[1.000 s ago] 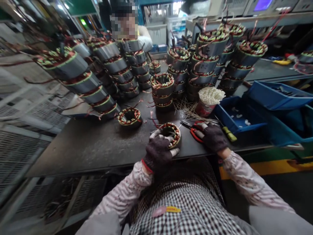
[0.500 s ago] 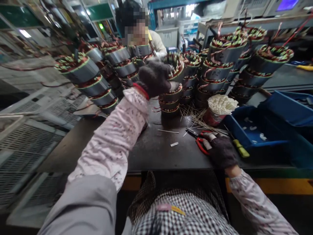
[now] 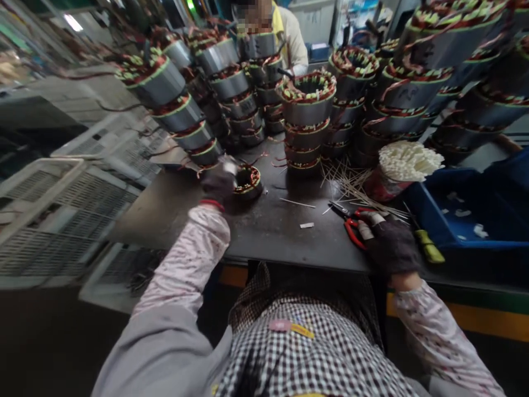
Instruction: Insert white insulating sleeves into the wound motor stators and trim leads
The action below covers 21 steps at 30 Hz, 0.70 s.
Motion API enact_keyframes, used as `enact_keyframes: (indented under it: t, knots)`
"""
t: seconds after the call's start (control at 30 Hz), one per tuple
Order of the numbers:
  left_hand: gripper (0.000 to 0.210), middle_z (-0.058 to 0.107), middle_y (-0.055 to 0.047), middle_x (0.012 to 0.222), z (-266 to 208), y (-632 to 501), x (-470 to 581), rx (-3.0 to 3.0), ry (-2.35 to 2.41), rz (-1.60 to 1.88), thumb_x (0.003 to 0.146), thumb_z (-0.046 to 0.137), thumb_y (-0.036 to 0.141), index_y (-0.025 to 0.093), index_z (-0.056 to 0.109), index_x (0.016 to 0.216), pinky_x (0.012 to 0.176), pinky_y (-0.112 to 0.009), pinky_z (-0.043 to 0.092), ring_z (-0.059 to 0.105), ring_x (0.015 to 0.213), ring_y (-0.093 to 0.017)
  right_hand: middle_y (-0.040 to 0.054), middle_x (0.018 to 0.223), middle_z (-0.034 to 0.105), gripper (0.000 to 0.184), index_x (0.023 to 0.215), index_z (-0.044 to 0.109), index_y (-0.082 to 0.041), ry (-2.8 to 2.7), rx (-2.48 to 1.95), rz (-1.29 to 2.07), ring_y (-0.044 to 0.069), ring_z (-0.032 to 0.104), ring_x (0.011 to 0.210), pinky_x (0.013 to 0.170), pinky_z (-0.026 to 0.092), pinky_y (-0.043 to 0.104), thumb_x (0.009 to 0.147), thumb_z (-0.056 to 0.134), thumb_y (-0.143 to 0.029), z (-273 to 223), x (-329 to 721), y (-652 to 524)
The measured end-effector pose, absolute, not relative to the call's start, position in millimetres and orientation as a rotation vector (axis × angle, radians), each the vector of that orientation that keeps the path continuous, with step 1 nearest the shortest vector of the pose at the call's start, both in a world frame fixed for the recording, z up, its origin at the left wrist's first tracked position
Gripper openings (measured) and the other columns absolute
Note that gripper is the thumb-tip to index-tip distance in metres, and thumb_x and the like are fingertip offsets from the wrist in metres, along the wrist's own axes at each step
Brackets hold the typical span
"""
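Down from the middle stack (image 3: 306,149) comes my left hand (image 3: 218,181), which half a second ago has a ring in its grasp up there; that top ring (image 3: 309,114) now sits on the pile with no hand on it, and my fingers are over at the lone wound ring (image 3: 250,190) on the worktop (image 3: 273,234).

The lone wound ring stands on one end, open mouth facing up, so the axis through its bore runs upright; a thin lead reaches from its rim toward the back edge and to the right. It sits inward of the worktop's left edge, well back from the front edge. From my left hand it lies just to the right, with my fingertips at its left rim. That hand is partly curled (my glove is mostly a dark smear), and I cannot tell whether it has closed on the ring or only hovers beside it.

My right hand (image 3: 390,240) is near the front edge, well to the right, curled round red-handled cutters (image 3: 350,225). Their blades point left and toward the back edge, handles spread apart. A green-handled tool (image 3: 430,246) lies just right of that hand, beside the blue bin (image 3: 479,244). Between my hands lie a thin white stick (image 3: 297,203) and a small white strip (image 3: 307,225).
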<state>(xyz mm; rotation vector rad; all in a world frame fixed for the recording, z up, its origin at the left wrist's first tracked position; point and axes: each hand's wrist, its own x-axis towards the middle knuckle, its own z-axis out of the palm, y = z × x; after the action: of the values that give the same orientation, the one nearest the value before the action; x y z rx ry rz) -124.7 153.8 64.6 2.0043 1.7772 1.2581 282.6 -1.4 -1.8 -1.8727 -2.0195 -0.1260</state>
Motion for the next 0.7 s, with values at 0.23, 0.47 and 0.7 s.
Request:
enact_keyframes:
  t: [0.23, 0.47, 0.7]
  knots:
    - [0.032, 0.083, -0.007, 0.103, 14.6, 89.5, -117.8, 2.443, 1.546, 0.911, 0.101, 0.051, 0.037, 0.024, 0.081, 0.101, 0.136, -0.066, 0.026, 0.074, 0.115, -0.028, 0.0174, 0.118, 0.081, 0.042, 0.124, 0.078, -0.019, -1.89, -1.774, -0.12, 0.033, 0.075, 0.102, 0.088, 0.058, 0.048, 0.106, 0.049, -0.046, -5.1, 267.8, -8.2]
    - [0.035, 0.081, -0.008, 0.122, 31.6, 42.6, -83.9, 2.814, 0.967, 0.816, 0.099, 0.061, 0.03, 0.023, 0.076, 0.13, 0.133, -0.065, 0.033, 0.069, 0.13, -0.031, 0.017, 0.133, 0.076, 0.057, 0.128, 0.072, -0.02, -1.595, -1.354, 0.496, 0.034, 0.073, 0.119, 0.108, 0.057, 0.055, 0.092, 0.07, -0.064, 2.1, 181.8, 14.8]
    - [0.037, 0.078, -0.012, 0.092, 7.7, 43.5, -19.0, 2.36, 1.308, 0.987, 0.098, 0.066, 0.055, 0.019, 0.077, 0.099, 0.109, -0.059, 0.054, 0.076, 0.103, -0.033, 0.0031, 0.092, 0.077, 0.049, 0.104, 0.073, -0.024, -1.036, -1.238, 0.851, 0.018, 0.069, 0.072, 0.068, 0.062, 0.035, 0.088, 0.074, -0.07, 10.8, 175.9, 22.1]
